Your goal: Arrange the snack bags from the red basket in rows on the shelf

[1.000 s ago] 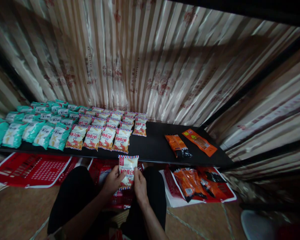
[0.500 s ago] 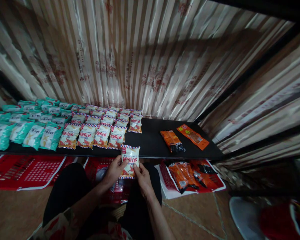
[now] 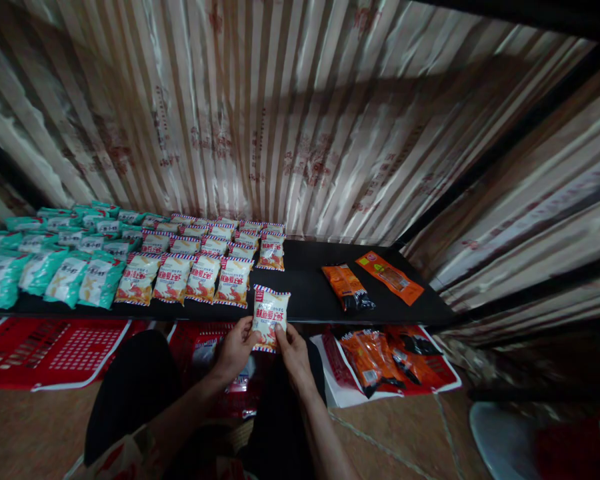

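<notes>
Both hands grip one white-and-orange snack bag (image 3: 271, 313) with red lettering, held upright in front of the shelf's near edge. My left hand (image 3: 237, 348) pinches its left side, and my right hand (image 3: 292, 350) has its thumb on the front at the lower right. Just left of it, rows of matching snack bags (image 3: 201, 277) stand on the black shelf (image 3: 303, 280). Farther left are rows of teal snack bags (image 3: 65, 277). To the right lie an orange-and-black packet (image 3: 344, 285) and a flat orange packet (image 3: 391, 275).
Below the shelf, a red basket (image 3: 443, 373) on the right holds orange packets (image 3: 373, 360). Another red basket (image 3: 87, 350) is at the left, and a third (image 3: 180, 343) sits between the knees. A striped curtain (image 3: 300, 120) hangs behind the shelf.
The held snack bag has moved slightly right and up toward the shelf edge, with both hands still on it. The camera view has shifted a little.
</notes>
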Tool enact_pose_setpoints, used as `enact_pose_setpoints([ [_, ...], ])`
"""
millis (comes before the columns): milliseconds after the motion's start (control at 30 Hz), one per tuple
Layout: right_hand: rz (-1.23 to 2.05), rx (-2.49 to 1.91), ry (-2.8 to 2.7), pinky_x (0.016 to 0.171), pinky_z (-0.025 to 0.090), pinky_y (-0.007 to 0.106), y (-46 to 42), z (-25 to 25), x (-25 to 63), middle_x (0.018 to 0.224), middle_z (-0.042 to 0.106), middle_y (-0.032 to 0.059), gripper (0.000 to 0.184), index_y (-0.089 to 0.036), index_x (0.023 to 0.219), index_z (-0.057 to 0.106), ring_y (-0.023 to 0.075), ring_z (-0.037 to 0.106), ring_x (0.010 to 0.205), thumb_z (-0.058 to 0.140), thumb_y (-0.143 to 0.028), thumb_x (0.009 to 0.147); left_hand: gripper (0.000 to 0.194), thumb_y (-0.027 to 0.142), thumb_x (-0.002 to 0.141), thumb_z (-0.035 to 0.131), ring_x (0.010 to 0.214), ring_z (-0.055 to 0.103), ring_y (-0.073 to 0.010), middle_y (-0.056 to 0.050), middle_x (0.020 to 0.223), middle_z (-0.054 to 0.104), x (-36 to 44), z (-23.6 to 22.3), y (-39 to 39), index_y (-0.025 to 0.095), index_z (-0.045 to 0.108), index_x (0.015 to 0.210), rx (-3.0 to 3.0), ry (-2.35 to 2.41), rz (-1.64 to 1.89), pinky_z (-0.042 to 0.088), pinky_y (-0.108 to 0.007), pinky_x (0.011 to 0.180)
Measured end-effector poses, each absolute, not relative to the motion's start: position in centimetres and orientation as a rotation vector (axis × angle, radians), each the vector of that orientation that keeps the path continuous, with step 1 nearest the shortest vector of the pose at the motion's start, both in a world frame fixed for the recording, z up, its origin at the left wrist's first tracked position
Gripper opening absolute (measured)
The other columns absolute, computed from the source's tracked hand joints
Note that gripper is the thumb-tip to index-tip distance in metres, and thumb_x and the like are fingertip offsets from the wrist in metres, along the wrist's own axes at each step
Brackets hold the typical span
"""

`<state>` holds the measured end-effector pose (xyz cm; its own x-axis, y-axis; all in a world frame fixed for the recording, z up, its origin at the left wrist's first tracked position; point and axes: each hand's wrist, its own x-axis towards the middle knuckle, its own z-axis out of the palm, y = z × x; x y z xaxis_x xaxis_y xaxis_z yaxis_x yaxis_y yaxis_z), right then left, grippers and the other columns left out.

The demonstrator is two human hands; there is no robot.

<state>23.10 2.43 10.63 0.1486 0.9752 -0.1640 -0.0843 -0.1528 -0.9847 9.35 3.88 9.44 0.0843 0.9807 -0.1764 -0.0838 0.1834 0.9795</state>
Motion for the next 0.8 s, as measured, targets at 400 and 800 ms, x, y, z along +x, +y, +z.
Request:
enact_pose_setpoints([
  [400, 1.096, -1.511, -1.123, 0.072, 0.05, 0.034, 5.3, 10.6, 25.1, 0.087, 0.071, 0.0071, 0.043, -0.016, 0.1, 0.064, 0.0226, 0.064, 0.075, 0.056, -0.05, 0.074, 0.033, 0.026, 0.075, 0.052, 0.086, 0.064, -0.0199, -0.01, 0.099, 0.066, 10.9, 9.3, 6.5, 0.015, 0.051, 0.106, 1.269, 1.368, 1.009, 0.049, -0.033, 0.079],
  [800, 0.947, -1.578, -1.156, 0.062, 0.048, 0.031, 9.4, 9.3, 25.9, 0.073, 0.07, 0.0055, 0.046, -0.016, 0.094, 0.067, 0.0213, 0.062, 0.067, 0.055, -0.054, 0.072, 0.035, 0.025, 0.08, 0.046, 0.109, 0.053, -0.0235, -0.01, 0.113, 0.059, 11.9, 9.9, 7.9, 0.017, 0.05, 0.113, 1.66, 1.599, 1.078, 0.042, -0.041, 0.095],
])
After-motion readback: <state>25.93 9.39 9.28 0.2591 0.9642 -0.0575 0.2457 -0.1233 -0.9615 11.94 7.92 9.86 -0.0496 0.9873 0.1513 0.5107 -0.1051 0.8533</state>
